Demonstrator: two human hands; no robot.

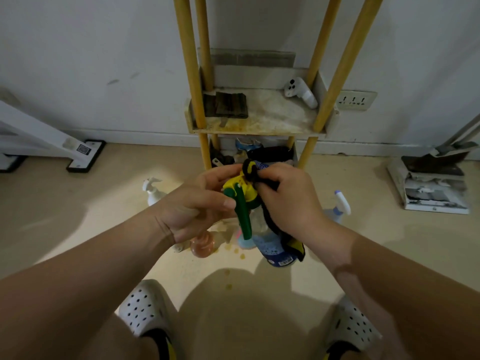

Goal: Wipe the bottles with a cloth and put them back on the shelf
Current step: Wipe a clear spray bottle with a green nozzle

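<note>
- Head view: a person crouches on a pale floor (104, 229) before a yellow-poled shelf (259, 131) with stained white trays, both forearms reaching in from the bottom edge of the frame.
- Much of the clear plastic spray bottle (245, 193) is covered. The left hand (197, 203) hides the near side of its head, and the right hand (288, 198) with a black-and-yellow cloth (291, 244) hides its right flank.
- The shelf's lower tray is packed with dark, jumbled items that cannot be told apart; the hands block its front.
- A round pinkish bottle (202, 245) on the floor shows only in part below the left wrist. A white pump bottle (152, 190) stands to the left and a white-and-blue sprayer (340, 203) to the right, its body half behind the right wrist.
- On the upper tray lie a dark folded item (226, 105) and a white handheld device (298, 92); what either is stays unclear.
- The spray bottle is held off the floor in front of the shelf, between the two hands. It has a yellow head, a long green trigger hanging down, a clear body and a blue label near its base.
- The left hand's fingers curl round the yellow head, thumb by the trigger. The right hand pinches the bunched cloth against the top of the head, and the rest of the cloth trails down the bottle's side.
</note>
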